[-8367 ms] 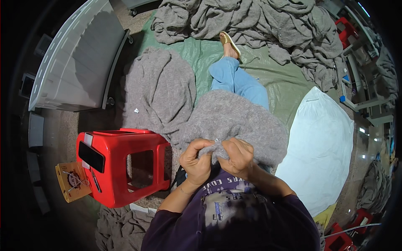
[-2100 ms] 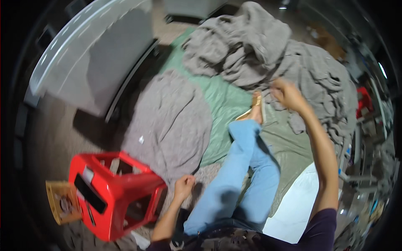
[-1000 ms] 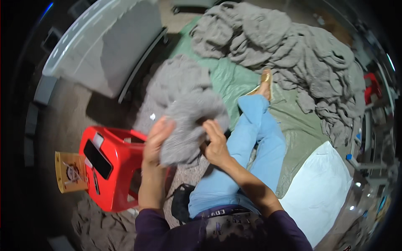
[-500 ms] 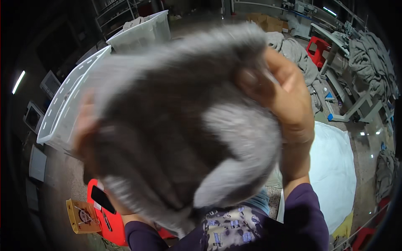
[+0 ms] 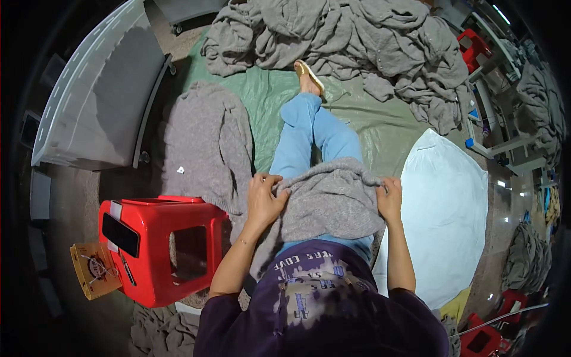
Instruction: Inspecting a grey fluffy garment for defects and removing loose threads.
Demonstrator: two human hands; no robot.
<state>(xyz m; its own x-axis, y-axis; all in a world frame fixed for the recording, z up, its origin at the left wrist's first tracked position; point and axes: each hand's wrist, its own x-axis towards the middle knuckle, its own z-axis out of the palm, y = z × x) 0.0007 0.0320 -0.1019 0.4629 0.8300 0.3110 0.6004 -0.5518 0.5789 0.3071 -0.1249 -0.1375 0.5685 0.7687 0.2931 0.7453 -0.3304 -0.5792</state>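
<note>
A grey knitted garment (image 5: 333,199) lies bunched across my lap, over light blue trousers. My left hand (image 5: 264,199) pinches its left edge, thumb and fingers closed on the knit. At the opposite edge my right hand (image 5: 389,201) grips the cloth the same way, so the upper edge runs between the two hands. To the left of my legs a second grey knitted garment (image 5: 208,140) is spread out, with a small white tag on it. Its lower end comes close to my left forearm.
At my left a red stool (image 5: 157,250) carries a phone (image 5: 121,234), a pen (image 5: 128,271) and a yellow box (image 5: 95,271). Beyond stands a white wheeled bin (image 5: 95,101). A heap of grey knitwear (image 5: 357,35) lies ahead on green sheeting (image 5: 380,131); a white sack (image 5: 443,220) is right.
The grey garment, held up blurred before the view, has come down onto my lap. Both hands have lowered with it and still hold it. The view now points further down.
</note>
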